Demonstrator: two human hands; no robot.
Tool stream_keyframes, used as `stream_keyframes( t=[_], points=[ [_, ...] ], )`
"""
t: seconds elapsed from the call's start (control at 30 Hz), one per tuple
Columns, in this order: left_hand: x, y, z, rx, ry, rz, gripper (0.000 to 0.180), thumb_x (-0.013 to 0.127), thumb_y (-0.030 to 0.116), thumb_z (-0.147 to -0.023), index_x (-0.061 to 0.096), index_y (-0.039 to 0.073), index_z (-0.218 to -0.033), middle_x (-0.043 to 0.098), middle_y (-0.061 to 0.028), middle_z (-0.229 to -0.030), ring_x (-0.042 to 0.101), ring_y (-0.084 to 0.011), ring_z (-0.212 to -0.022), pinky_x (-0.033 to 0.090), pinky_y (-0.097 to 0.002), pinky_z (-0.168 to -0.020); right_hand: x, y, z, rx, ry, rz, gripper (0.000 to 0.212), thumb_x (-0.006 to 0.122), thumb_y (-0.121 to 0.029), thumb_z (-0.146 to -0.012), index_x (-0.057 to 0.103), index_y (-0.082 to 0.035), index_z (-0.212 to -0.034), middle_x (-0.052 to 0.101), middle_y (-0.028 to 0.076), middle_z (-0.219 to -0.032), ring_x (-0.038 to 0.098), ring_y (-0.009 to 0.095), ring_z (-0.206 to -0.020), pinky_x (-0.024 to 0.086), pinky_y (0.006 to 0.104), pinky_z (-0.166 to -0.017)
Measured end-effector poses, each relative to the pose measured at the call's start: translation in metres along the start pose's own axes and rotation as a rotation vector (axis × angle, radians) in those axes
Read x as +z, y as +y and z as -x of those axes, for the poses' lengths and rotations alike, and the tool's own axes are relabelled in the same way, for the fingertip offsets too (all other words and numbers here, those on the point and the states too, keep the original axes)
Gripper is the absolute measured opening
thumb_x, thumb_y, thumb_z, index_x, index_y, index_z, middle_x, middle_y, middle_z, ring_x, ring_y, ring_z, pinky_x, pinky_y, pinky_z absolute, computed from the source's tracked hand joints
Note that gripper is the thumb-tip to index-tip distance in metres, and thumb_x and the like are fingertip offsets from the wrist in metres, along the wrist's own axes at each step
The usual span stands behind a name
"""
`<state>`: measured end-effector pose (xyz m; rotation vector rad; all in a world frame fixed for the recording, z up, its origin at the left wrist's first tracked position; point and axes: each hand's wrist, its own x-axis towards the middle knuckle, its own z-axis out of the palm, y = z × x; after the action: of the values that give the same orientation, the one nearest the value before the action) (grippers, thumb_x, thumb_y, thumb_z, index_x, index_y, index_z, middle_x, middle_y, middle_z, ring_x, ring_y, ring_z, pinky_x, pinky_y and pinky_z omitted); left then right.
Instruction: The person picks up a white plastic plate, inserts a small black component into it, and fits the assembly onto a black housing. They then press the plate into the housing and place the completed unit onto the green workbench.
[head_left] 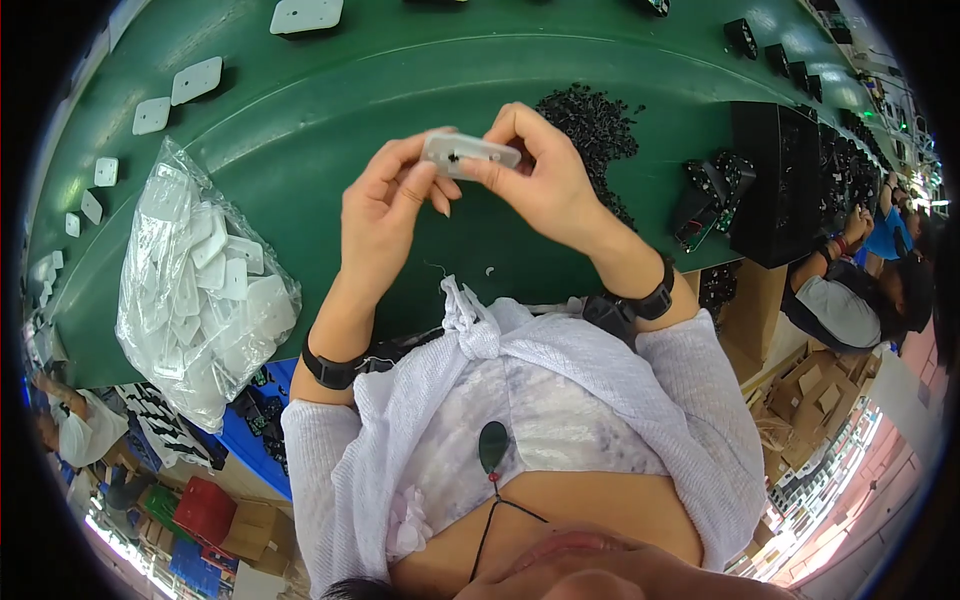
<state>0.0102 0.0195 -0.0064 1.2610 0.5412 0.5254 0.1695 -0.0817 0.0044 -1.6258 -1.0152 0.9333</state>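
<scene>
Above the green work surface I hold a white plastic cover plate (478, 148) between both hands. My left hand (385, 195) pinches its left end with thumb and fingers. At its right end, my right hand (545, 175) grips it, thumb along the near edge. A small dark spot shows on the plate near my left fingertips; whether it is a hole or a part, I cannot tell. Just beyond my right hand lies a heap of small black parts (590, 130). To the left, a clear plastic bag (200, 290) is full of similar white plates.
More white plates (197, 80) sit in a spaced line along the far left of the green bench (330, 110). At right are circuit boards in black housings (712, 200) and a tall black box (770, 180). Other people work at both sides; cardboard boxes (815, 405) stand lower right.
</scene>
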Motion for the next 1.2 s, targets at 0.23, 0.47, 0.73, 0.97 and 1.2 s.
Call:
stream_keyframes(
  t=[0.23, 0.47, 0.73, 0.97, 1.2],
  points=[
    [-0.035, 0.002, -0.030, 0.034, 0.311, -0.535, 0.013, 0.054, 0.006, -0.096, 0.065, 0.000, -0.099, 0.066, -0.0075, -0.086, 0.062, -0.0149, -0.073, 0.049, -0.0264, -0.063, -0.043, -0.020, -0.087, -0.480, 0.252, 0.810, 0.037, 0.077, -0.017, -0.081, 0.059, -0.005, -0.111, 0.059, 0.001, -0.096, 0.055, 0.011, -0.093, 0.048, 0.0274, -0.074],
    [-0.031, 0.001, -0.053, 0.334, 0.187, -1.137, 0.023, 0.066, 0.017, -0.088, 0.065, 0.008, -0.109, 0.056, -0.0121, -0.098, 0.058, -0.0296, -0.083, 0.049, -0.0389, -0.071, -0.101, 0.002, -0.177, -0.306, 0.457, 1.204, 0.050, 0.077, -0.029, -0.076, 0.058, -0.001, -0.112, 0.058, 0.018, -0.103, 0.056, 0.036, -0.099, 0.048, 0.0445, -0.084],
    [-0.019, -0.007, -0.012, 0.377, 0.223, -1.325, 0.055, 0.076, 0.016, -0.075, 0.054, 0.005, -0.125, 0.056, -0.0111, -0.111, 0.054, -0.0316, -0.100, 0.044, -0.0409, -0.085, -0.064, 0.004, -0.099, -0.239, 0.039, 0.170, 0.040, 0.072, -0.020, -0.083, 0.059, -0.002, -0.116, 0.062, 0.011, -0.104, 0.059, 0.022, -0.099, 0.049, 0.0333, -0.086],
    [-0.037, -0.017, -0.015, 0.528, 0.113, -1.224, 0.054, 0.067, -0.002, -0.077, 0.055, 0.008, -0.128, 0.062, -0.0092, -0.120, 0.055, -0.0270, -0.114, 0.041, -0.0406, -0.096, -0.054, -0.005, -0.059, -0.370, 0.075, 0.782, 0.045, 0.072, -0.011, -0.079, 0.056, -0.007, -0.121, 0.063, 0.009, -0.112, 0.060, 0.026, -0.105, 0.047, 0.0357, -0.094],
    [-0.042, -0.022, -0.005, 0.471, 0.235, -0.911, 0.057, 0.060, -0.009, -0.078, 0.054, 0.009, -0.132, 0.061, -0.0126, -0.126, 0.057, -0.0290, -0.116, 0.042, -0.0402, -0.099, -0.012, -0.013, -0.050, -0.535, -0.019, 0.601, 0.040, 0.074, -0.007, -0.076, 0.062, -0.005, -0.114, 0.064, 0.010, -0.110, 0.060, 0.031, -0.103, 0.048, 0.0377, -0.091]
  ],
)
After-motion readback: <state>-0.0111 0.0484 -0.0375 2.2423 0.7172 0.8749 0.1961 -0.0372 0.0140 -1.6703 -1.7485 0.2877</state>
